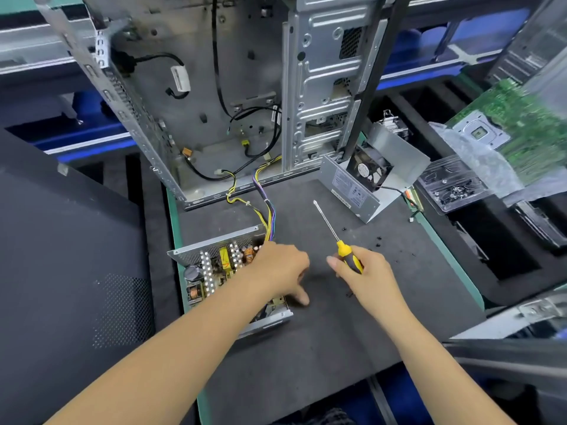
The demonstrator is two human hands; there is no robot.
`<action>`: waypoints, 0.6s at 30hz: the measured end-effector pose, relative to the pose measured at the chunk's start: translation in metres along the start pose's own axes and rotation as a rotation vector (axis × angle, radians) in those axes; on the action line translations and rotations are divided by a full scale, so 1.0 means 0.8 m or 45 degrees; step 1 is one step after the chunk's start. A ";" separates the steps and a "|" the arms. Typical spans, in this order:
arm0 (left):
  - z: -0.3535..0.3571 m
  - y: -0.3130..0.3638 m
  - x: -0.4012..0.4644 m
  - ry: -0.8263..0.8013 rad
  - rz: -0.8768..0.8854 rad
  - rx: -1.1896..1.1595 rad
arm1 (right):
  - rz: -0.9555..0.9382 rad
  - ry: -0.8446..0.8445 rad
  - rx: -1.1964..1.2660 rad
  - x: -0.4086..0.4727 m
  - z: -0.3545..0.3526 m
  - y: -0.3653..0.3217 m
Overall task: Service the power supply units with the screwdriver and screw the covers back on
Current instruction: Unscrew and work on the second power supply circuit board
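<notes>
An open grey sheet-metal power supply unit, its coils and finned heatsinks exposed, sits near-left on the dark felt tabletop. The left hand rests over it, fingers loosely bent. The right hand grips the yellow-and-black-handled steel screwdriver, shaft pointing far-left.

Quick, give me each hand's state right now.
Left hand: fingers relaxed, resting on the open power supply unit, gripping nothing.
Right hand: closed around the handle of the screwdriver.
</notes>
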State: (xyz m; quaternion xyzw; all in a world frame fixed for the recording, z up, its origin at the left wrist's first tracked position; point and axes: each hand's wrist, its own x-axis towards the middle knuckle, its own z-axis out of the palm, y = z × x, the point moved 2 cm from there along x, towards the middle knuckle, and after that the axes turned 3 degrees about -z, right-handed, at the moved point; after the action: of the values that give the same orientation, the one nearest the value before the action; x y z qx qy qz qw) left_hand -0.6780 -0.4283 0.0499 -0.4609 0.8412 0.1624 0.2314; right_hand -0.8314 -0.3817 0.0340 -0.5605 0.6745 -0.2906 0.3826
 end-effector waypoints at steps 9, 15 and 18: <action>0.009 0.027 0.003 -0.168 -0.020 0.246 | -0.075 -0.111 0.033 0.000 0.002 -0.013; 0.004 0.034 -0.006 -0.227 0.085 0.321 | -0.127 -0.220 0.025 0.000 -0.010 -0.026; -0.007 -0.001 -0.015 -0.022 0.106 -0.275 | -0.161 -0.275 0.071 -0.003 -0.018 -0.037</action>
State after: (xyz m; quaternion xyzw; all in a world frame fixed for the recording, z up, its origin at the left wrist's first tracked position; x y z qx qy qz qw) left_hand -0.6730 -0.4230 0.0612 -0.4465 0.8351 0.2656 0.1808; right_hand -0.8279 -0.3861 0.0667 -0.6193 0.5842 -0.2707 0.4493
